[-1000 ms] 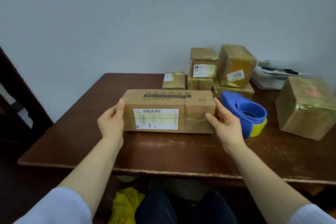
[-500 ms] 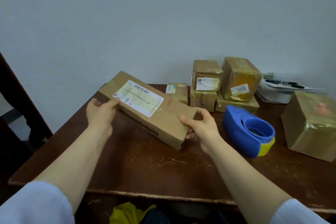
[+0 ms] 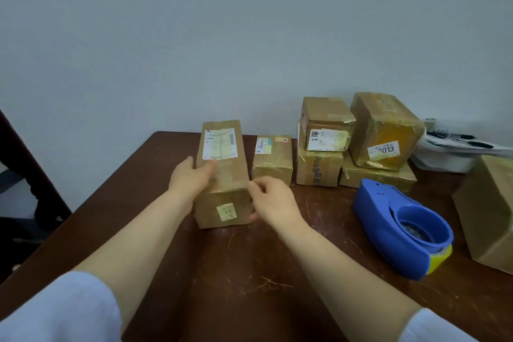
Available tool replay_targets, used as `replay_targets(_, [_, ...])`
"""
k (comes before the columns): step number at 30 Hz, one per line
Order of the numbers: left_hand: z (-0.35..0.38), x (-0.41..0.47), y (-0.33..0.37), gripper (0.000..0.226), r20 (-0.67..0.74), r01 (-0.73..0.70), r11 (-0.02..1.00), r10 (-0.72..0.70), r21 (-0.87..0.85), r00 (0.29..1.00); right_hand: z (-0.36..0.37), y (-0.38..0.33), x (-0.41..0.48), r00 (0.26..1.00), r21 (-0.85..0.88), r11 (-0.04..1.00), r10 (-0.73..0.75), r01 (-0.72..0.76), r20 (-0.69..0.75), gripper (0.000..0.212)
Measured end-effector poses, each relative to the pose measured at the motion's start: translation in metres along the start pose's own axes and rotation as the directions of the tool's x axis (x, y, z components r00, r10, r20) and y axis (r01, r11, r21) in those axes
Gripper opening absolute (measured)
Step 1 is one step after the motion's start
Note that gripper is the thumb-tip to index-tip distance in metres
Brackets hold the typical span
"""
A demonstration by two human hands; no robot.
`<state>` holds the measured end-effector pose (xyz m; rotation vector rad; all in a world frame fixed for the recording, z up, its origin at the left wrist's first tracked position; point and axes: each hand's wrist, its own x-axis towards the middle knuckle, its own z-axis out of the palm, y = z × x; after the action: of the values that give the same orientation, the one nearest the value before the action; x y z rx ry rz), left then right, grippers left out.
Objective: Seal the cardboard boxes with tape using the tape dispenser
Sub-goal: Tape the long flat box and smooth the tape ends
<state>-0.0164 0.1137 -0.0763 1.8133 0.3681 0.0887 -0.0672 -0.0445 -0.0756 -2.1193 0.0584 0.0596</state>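
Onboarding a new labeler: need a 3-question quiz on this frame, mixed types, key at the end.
1. True or false: the right hand holds the blue tape dispenser.
2. The long box with the white label on top has its long axis pointing: A) away from the person; B) left to right; C) straight up.
3. Fill in: the left hand touches the long box's ___ side.

Key: 1 false, the dispenser lies on the table; 2 A; 3 left.
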Motion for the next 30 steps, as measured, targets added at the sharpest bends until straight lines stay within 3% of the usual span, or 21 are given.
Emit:
replay_targets(2, [0.0, 0.003, 0.001, 0.078, 0.051, 0.02, 1.0, -0.021, 0.02, 0.998, -0.006, 0.005, 0.02, 0.969, -0.417, 0.893, -0.228, 0.168, -0.099, 0.035])
replay_targets(4, [-0.002, 0.005, -0.003, 0.051, 0.102, 0.01, 0.999, -0.014, 0.037, 0.995, -0.01, 0.012, 0.041, 0.936, -0.634, 0.737, -0.348, 0.236, -0.056, 0.051])
replay_targets(6, [0.0, 0.005, -0.007, 0.029, 0.126, -0.025, 1.0, 0.023, 0.013, 0.992, -0.009, 0.018, 0.059, 0.943, -0.743, 0.621, -0.33, 0.251, 0.042, 0.063])
replay_targets(9, [0.01, 0.012, -0.006, 0.036, 0.077, -0.101, 0.994, 0.105, -0.046, 0.992, -0.007, 0.024, 0.08, 0.971, -0.756, 0.615, -0.206, 0.224, 0.12, 0.074])
replay_targets(13, [0.023, 0.027, -0.002, 0.051, 0.002, -0.146, 0.989, 0.146, 0.011, 0.989, -0.008, 0.03, 0.1, 0.981, -0.764, 0.618, -0.157, 0.185, 0.11, 0.08])
replay_targets(19, [0.041, 0.041, 0.004, 0.055, -0.012, -0.166, 0.984, 0.167, 0.071, 0.986, -0.013, 0.029, 0.11, 0.992, -0.72, 0.683, -0.081, 0.125, 0.096, 0.085])
replay_targets(22, [0.043, 0.046, 0.005, 0.059, -0.039, -0.174, 0.967, 0.184, 0.188, 0.982, -0.013, 0.026, 0.101, 0.988, -0.707, 0.691, -0.121, 0.152, 0.094, 0.086])
replay_targets(26, [0.05, 0.033, 0.009, 0.07, -0.107, -0.192, 0.898, 0.253, 0.395, 0.961, -0.025, 0.024, 0.082, 0.981, -0.687, 0.702, -0.168, 0.186, 0.094, 0.064])
replay_targets(30, [0.06, 0.015, 0.013, 0.09, 0.086, -0.277, 0.702, 0.295, 0.657, 0.952, -0.037, 0.024, 0.077, 0.978, -0.717, 0.673, -0.196, 0.183, 0.065, 0.057])
